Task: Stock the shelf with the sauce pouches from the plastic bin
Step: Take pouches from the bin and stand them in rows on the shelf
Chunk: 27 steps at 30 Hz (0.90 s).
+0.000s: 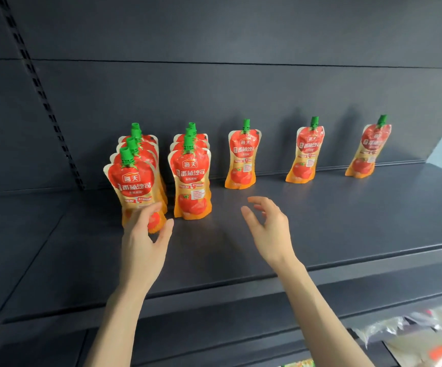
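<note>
1. Kinda dim, light comes in from the right; soft sheen on the shelf (320, 221).
2. The pouches (241, 160) cast faint shadows leftward on the back panel (241, 88).
3. Motion blur on the left hand (143, 242), frame edges bend.

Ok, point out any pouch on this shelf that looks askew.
The far-right pouch tilts, its top leaning right, and its neighbour leans slightly too; the wide-angle lens may exaggerate this. The left rows stand upright.
</note>
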Available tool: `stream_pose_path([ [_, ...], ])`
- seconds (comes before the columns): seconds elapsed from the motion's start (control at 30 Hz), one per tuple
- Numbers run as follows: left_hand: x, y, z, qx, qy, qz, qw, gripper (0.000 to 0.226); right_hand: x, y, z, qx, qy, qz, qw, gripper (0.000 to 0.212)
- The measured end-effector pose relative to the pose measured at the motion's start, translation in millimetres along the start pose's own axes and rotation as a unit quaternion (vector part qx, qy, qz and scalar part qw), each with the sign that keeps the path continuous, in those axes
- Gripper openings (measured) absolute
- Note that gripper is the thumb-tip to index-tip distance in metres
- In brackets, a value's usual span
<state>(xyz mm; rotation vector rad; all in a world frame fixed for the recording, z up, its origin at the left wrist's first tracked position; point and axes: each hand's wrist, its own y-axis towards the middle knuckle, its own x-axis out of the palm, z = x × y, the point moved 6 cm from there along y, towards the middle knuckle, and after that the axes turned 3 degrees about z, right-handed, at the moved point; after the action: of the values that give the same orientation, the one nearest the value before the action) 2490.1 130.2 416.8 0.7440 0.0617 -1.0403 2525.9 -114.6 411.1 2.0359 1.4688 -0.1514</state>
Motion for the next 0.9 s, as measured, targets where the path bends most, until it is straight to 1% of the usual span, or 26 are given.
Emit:
stream_pose_path([
  [0.13, 50.0, -32.6, 64.9, 0.049, -0.039, -0.065, 0.996, 0.03, -74.0, -25.5, 21.8, 0.012, -0.012, 0.053, 0.998, 0.021],
  [0.23, 99.0, -76.4, 116.9, 0.085, -0.067, -0.127, 0.986, 0.029, -140.3, -58.2, 48.0, 0.025, -0.046, 0.086, 0.995, 0.02],
  [0.3, 133.5, -115.3, 147.8, 0.094, -0.095, -0.174, 0.975, 0.028, -187.2, -86.8, 69.0, 0.034, -0.074, 0.105, 0.991, 0.019],
  [0.37, 169.6, -161.2, 174.2, 0.084, -0.121, -0.231, 0.962, 0.027, -234.8, -120.2, 96.3, 0.058, -0.097, 0.117, 0.987, 0.019],
  [0.57, 267.2, -309.0, 236.8, 0.056, -0.16, -0.383, 0.908, 0.021, -364.5, -237.4, 189.0, 0.167, -0.174, 0.139, 0.96, 0.019],
  [0.67, 301.3, -369.8, 263.2, 0.057, -0.155, -0.457, 0.874, 0.021, -410.9, -293.1, 220.6, 0.236, -0.181, 0.165, 0.941, 0.02],
  [0.83, 355.7, -434.7, 298.3, 0.093, -0.13, -0.553, 0.817, 0.025, -469.6, -347.3, 262.0, 0.307, -0.166, 0.226, 0.909, 0.018],
  [0.9, 381.6, -451.8, 305.6, 0.092, -0.119, -0.588, 0.795, 0.024, -487.9, -358.4, 279.9, 0.332, -0.163, 0.248, 0.896, 0.017],
])
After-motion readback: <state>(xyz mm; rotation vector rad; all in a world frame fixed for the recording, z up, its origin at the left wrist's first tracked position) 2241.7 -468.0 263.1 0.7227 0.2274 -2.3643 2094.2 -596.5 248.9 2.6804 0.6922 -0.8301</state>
